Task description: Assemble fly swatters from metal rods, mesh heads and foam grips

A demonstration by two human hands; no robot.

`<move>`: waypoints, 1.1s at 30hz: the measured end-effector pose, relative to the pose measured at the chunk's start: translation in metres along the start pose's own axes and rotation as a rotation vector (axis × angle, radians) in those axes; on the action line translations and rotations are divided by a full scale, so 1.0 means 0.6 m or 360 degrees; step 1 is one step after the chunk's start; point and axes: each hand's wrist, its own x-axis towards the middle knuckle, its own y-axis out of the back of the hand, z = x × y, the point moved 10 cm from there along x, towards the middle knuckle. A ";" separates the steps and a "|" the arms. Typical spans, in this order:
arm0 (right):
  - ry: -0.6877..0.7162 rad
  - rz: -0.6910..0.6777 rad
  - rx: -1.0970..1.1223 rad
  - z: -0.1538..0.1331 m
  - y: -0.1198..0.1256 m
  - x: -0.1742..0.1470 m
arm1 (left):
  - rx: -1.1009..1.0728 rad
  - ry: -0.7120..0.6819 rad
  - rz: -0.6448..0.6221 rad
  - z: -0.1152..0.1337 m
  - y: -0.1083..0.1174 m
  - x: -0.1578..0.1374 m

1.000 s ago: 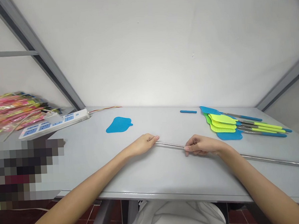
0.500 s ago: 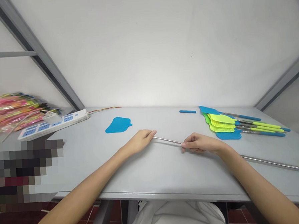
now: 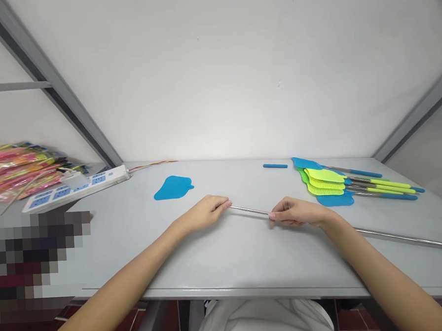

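Note:
Between my two hands a thin metal rod (image 3: 250,210) stretches a little above the table. My left hand (image 3: 208,209) is closed round its left end, thumb pressed on top. My right hand (image 3: 295,212) pinches the rod between thumb and fingers; the part beyond lies hidden behind the hand. From under my right forearm a longer length of metal rod (image 3: 406,239) runs to the right edge; whether it is the same piece I cannot tell. A blue fly swatter head (image 3: 174,187) lies flat beyond my left hand. Farther back rests a short blue handle grip (image 3: 275,166).
Several fly swatters (image 3: 324,181) with blue and yellow-green heads are stacked at the right. A white power strip (image 3: 77,187) with a plugged-in adapter sits at the left. Behind it lie bagged colourful goods (image 3: 19,168). A wall backs the grey table (image 3: 219,269).
Both hands keep their hold on the rod with almost no movement. The view has shifted slightly, so the table things appear a little to the left.

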 end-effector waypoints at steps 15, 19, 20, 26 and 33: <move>0.0012 -0.0159 0.0095 0.013 -0.024 0.011 | -0.0200 0.0081 -0.0146 0.011 -0.043 -0.002; -0.0006 -0.0177 0.0117 0.014 -0.029 0.014 | -0.0160 0.0072 -0.0157 0.015 -0.046 -0.002; -0.0003 -0.0165 0.0124 0.013 -0.028 0.014 | -0.0153 0.0079 -0.0149 0.014 -0.044 -0.002; -0.0006 -0.0086 0.0118 0.008 -0.025 0.016 | -0.0176 0.0129 -0.0094 0.003 -0.031 0.002; 0.0032 -0.0081 0.0077 -0.003 -0.023 0.010 | -0.0178 0.0152 -0.0098 -0.007 -0.030 0.003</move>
